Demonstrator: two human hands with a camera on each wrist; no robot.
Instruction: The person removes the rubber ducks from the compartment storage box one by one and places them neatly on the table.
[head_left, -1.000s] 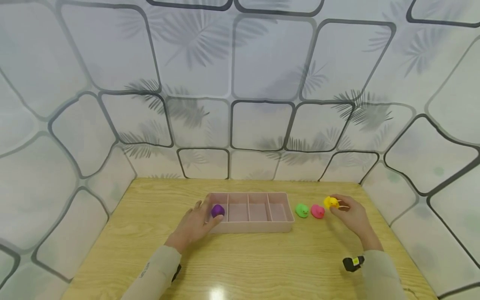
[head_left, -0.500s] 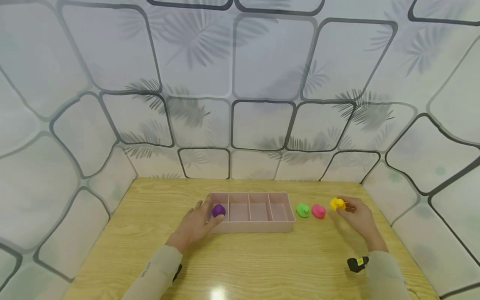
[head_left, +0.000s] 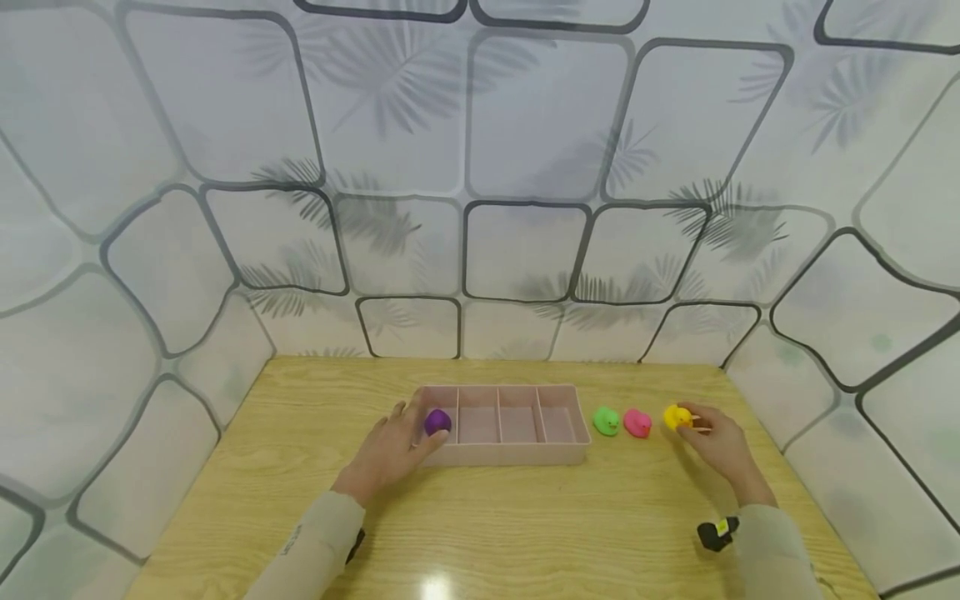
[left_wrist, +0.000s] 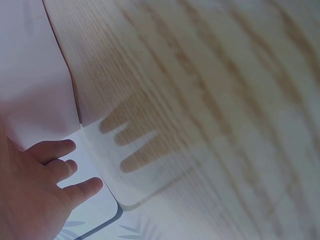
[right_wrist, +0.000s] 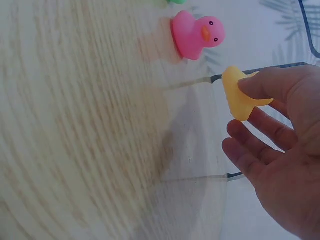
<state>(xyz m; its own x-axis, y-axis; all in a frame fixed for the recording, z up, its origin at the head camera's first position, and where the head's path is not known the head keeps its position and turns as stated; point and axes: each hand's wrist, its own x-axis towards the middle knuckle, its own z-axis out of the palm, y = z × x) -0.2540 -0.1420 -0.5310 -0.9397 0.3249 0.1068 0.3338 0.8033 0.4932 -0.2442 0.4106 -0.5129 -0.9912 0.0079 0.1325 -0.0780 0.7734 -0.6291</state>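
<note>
My right hand (head_left: 723,442) pinches a yellow rubber duck (head_left: 677,417) between thumb and fingers. In the right wrist view the yellow duck (right_wrist: 237,95) looks tilted, and the other fingers are spread below it. To its left on the table sit a pink rubber duck (head_left: 637,423) and a green rubber duck (head_left: 606,421). My left hand (head_left: 386,450) rests at the left end of a pale pink divided box (head_left: 510,454), thumb along the front. A purple round object (head_left: 437,421) lies in the leftmost compartment. The left wrist view shows several outstretched fingers (left_wrist: 82,191).
Beneath everything is a light wood-grain table (head_left: 480,525) with glare at its front edge. A patterned wall (head_left: 525,250) rises behind the table and along both sides. Low dividers (head_left: 498,414) split the box into several compartments.
My right hand has moved slightly right and then lower with the yellow duck, away from the pink duck. My left hand has stayed at the box.
</note>
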